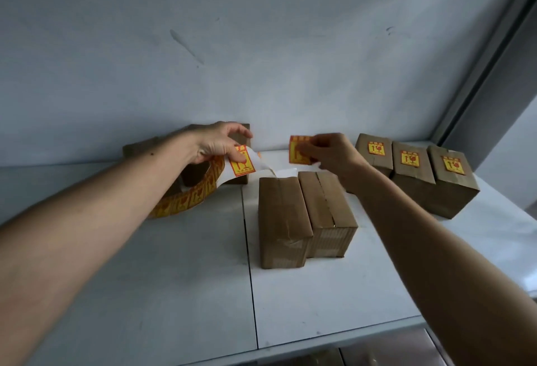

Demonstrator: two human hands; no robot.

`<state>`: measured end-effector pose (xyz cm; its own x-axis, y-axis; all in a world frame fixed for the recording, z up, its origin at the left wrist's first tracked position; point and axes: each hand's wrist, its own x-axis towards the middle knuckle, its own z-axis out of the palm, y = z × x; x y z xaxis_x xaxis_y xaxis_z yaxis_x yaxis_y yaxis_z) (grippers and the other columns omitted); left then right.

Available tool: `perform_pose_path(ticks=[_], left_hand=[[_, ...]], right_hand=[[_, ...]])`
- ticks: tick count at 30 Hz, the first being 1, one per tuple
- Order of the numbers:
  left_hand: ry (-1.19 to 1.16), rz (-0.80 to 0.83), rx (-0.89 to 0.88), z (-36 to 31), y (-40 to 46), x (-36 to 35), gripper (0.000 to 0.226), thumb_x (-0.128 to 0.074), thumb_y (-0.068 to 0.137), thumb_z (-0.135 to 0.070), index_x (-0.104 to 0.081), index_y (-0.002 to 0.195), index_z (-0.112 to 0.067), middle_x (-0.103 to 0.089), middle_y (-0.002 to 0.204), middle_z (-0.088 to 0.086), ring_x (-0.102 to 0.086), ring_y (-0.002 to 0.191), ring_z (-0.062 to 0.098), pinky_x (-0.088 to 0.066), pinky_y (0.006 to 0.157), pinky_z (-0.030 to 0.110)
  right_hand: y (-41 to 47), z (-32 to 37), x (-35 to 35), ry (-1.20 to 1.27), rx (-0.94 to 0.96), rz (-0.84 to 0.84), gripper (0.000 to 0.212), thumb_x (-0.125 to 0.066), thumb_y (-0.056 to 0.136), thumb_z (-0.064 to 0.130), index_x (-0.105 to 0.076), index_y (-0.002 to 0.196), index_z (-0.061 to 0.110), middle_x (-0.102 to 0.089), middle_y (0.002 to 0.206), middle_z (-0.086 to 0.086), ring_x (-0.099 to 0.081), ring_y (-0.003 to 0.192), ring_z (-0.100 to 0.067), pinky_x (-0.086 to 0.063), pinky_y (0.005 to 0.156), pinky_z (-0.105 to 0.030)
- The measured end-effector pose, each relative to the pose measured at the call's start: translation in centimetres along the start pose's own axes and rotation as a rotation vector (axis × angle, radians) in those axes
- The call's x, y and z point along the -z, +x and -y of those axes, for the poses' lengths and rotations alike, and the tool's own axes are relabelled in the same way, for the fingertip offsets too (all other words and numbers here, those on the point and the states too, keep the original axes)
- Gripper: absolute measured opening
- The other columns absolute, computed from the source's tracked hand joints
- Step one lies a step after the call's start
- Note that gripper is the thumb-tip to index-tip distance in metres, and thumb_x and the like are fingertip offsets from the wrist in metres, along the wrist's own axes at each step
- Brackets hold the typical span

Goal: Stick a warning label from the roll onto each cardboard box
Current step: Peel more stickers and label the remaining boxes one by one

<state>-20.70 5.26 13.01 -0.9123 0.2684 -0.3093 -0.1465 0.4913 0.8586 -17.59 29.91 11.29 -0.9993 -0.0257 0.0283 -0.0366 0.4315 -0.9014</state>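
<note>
On the white table (174, 278), two unlabelled cardboard boxes (305, 214) stand touching side by side near the centre, their taped tops bare. At about two o'clock from them, three labelled boxes (415, 174) stand in a tight row, each carrying a yellow-and-red sticker on its top face. At about ten o'clock lies the roll of warning labels (186, 200), its strip curling up to the left hand (220, 145), which pinches the strip (242, 163) near its free end between thumb and fingers, with the bare white backing (267, 162) trailing down toward the back edge of the centre boxes. The right hand (328, 153), at about twelve o'clock above those boxes, pinches a single peeled label (297, 153) at its right edge, held in the air clear of any box. The two hands are near each other but apart. Another brown box (244, 130) shows partly behind the left hand, against the pale wall (261, 31).
</note>
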Motion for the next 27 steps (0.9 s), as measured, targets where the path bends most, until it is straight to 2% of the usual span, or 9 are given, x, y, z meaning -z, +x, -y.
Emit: perform_pose_path(ticks=[2, 4, 7, 10, 13, 16, 19, 23, 27], left_hand=[[-0.041, -0.009, -0.037, 0.5, -0.3, -0.7, 0.058, -0.065, 0.079, 0.013, -0.054, 0.123, -0.022, -0.065, 0.104, 0.02, -0.067, 0.085, 0.03, -0.059, 0.068, 0.034], [-0.039, -0.027, -0.105, 0.6, -0.6, -1.8, 0.05, -0.06, 0.081, 0.014, -0.057, 0.117, -0.02, -0.065, 0.1, 0.017, -0.066, 0.081, 0.028, -0.058, 0.061, 0.031], [0.087, -0.142, -0.178, 0.8, -0.5, -4.0, 0.035, -0.055, 0.082, 0.014, -0.068, 0.096, -0.016, -0.061, 0.1, 0.01, -0.061, 0.078, 0.018, -0.052, 0.058, 0.023], [0.251, -0.248, -0.212, 0.9, 0.2, -6.2, 0.039, -0.05, 0.08, 0.015, -0.074, 0.093, -0.013, -0.063, 0.102, 0.008, -0.057, 0.087, 0.017, -0.047, 0.066, 0.023], [0.398, -0.345, -0.197, 1.1, 0.4, -7.8, 0.041, -0.047, 0.081, 0.013, -0.073, 0.1, -0.013, -0.062, 0.111, 0.004, -0.054, 0.097, 0.015, -0.044, 0.076, 0.025], [0.484, -0.407, -0.19, 1.6, 0.6, -8.7, 0.035, -0.054, 0.081, 0.007, -0.071, 0.102, -0.014, -0.063, 0.12, 0.003, -0.057, 0.109, 0.021, -0.048, 0.08, 0.028], [0.485, -0.442, -0.2, 2.1, 1.0, -8.8, 0.016, -0.069, 0.08, -0.015, -0.072, 0.095, -0.016, -0.068, 0.112, 0.003, -0.062, 0.103, 0.021, -0.052, 0.083, 0.033], [0.407, -0.487, -0.204, 2.6, 1.1, -8.7, 0.016, -0.077, 0.072, -0.032, -0.071, 0.082, -0.02, -0.068, 0.093, -0.002, -0.064, 0.091, 0.018, -0.055, 0.079, 0.035], [0.406, -0.477, -0.197, 2.8, 1.1, -8.7, 0.022, -0.08, 0.071, -0.033, -0.07, 0.085, -0.019, -0.065, 0.094, -0.002, -0.062, 0.092, 0.017, -0.054, 0.08, 0.036]], right_hand=[[-1.0, -1.5, 1.7, -0.137, -0.045, 0.031, 0.021, -0.069, 0.086, 0.023, -0.07, 0.082, 0.002, -0.059, 0.065, -0.002, -0.049, 0.056, -0.011, -0.037, 0.049, -0.018], [-2.2, -2.9, 2.7, -0.193, -0.074, 0.04, 0.02, -0.071, 0.085, 0.024, -0.07, 0.078, 0.005, -0.06, 0.064, -0.001, -0.05, 0.057, -0.011, -0.037, 0.053, -0.02], [-3.1, -4.7, 2.9, -0.218, -0.09, 0.061, 0.015, -0.072, 0.084, 0.024, -0.071, 0.086, 0.009, -0.069, 0.079, -0.005, -0.063, 0.075, -0.016, -0.049, 0.069, -0.026], [-3.4, -5.6, 2.7, -0.213, -0.093, 0.04, 0.023, -0.073, 0.083, 0.024, -0.071, 0.098, 0.008, -0.069, 0.086, -0.004, -0.067, 0.084, -0.018, -0.056, 0.078, -0.032], [-3.2, -5.7, 2.5, -0.232, -0.073, 0.028, 0.023, -0.074, 0.081, 0.023, -0.069, 0.098, 0.007, -0.07, 0.088, -0.005, -0.067, 0.08, -0.015, -0.057, 0.072, -0.029], [-3.0, -5.8, 2.2, -0.272, -0.044, 0.01, 0.025, -0.076, 0.08, 0.022, -0.067, 0.099, 0.008, -0.069, 0.092, -0.007, -0.067, 0.08, -0.015, -0.055, 0.065, -0.024], [-3.0, -6.0, 2.0, -0.282, -0.031, -0.017, 0.029, -0.076, 0.08, 0.022, -0.065, 0.104, 0.008, -0.068, 0.098, -0.008, -0.067, 0.088, -0.02, -0.058, 0.07, -0.029], [-2.8, -6.2, 2.4, -0.215, -0.057, -0.024, 0.03, -0.075, 0.081, 0.021, -0.063, 0.107, 0.009, -0.069, 0.102, -0.012, -0.068, 0.09, -0.022, -0.059, 0.075, -0.035], [-2.5, -6.1, 2.5, -0.243, -0.076, 0.001, 0.033, -0.075, 0.081, 0.021, -0.063, 0.109, 0.009, -0.069, 0.102, -0.012, -0.067, 0.087, -0.019, -0.054, 0.064, -0.023]])
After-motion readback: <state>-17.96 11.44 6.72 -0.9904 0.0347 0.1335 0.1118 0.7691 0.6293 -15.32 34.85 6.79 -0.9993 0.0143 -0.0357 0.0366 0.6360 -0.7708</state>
